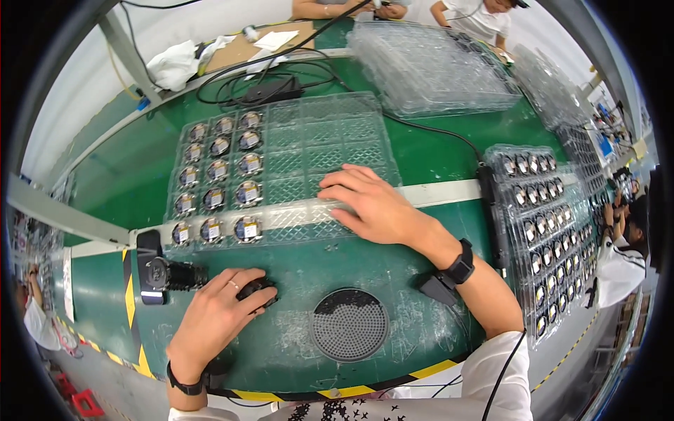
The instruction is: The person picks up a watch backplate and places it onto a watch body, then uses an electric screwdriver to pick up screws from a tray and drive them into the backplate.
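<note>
My left hand (223,303) is closed over a small black round part (257,295), low above the green bench. My fingers cover much of that part, so its exact kind does not show. Farther right, my right hand (375,205) rests with fingers stretched over the bare pockets of a clear plastic tray (326,140); nothing shows in it. Round parts (250,165) with metallic rims and pale labels fill the tray's left columns. Between my forearms lies a grey round perforated pad (349,330) with a dark patch along its far edge.
Left of my left hand are a black ribbed cylinder (179,274) and a dark flat device (149,284). A second filled tray (554,238) stands at right. Clear trays (435,70) are stacked at the back. A cable (435,130) crosses the bench. Other people sit beyond.
</note>
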A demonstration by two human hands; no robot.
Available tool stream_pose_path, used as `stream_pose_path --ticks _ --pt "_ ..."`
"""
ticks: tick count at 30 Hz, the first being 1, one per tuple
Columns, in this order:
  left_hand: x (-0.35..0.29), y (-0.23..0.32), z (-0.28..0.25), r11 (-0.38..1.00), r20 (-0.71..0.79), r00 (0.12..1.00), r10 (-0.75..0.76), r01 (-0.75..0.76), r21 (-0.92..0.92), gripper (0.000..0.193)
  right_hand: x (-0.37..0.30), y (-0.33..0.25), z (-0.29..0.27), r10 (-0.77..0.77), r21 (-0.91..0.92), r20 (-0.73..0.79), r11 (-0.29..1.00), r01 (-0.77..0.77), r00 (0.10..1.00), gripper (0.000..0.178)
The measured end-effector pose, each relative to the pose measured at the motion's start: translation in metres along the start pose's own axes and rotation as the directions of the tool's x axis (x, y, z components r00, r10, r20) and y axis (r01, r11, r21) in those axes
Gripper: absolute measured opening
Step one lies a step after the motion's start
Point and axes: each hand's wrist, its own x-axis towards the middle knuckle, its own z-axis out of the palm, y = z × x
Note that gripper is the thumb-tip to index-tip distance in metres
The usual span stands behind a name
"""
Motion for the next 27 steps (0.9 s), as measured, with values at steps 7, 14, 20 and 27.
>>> stream_pose_path --ticks 7,14,20,27 --pt "-0.0010 -0.0045 0.0033 0.998 0.000 0.999 0.048 -0.048 -0.047 0.034 0.0038 -0.0034 0.0006 0.006 0.034 0.015 0.999 -0.006 1.000 0.031" --pt "-0.0016 -0.0036 0.0044 0.997 0.005 0.999 0.054 -0.053 -0.051 0.035 0.0028 -0.0040 0.0000 0.014 0.035 0.016 0.999 -0.015 1.000 0.030" --pt "-0.0001 -0.0036 0.0079 0.998 0.004 0.998 0.066 -0.066 -0.006 0.035 0.0025 -0.0010 0.0012 0.008 0.030 0.004 1.000 -0.008 1.000 0.031" --pt "0.0009 -0.0028 0.0025 0.995 -0.032 0.995 0.093 -0.093 -0.021 0.034 0.0044 -0.0006 0.0001 -0.010 0.015 -0.004 1.000 0.010 1.000 0.032"
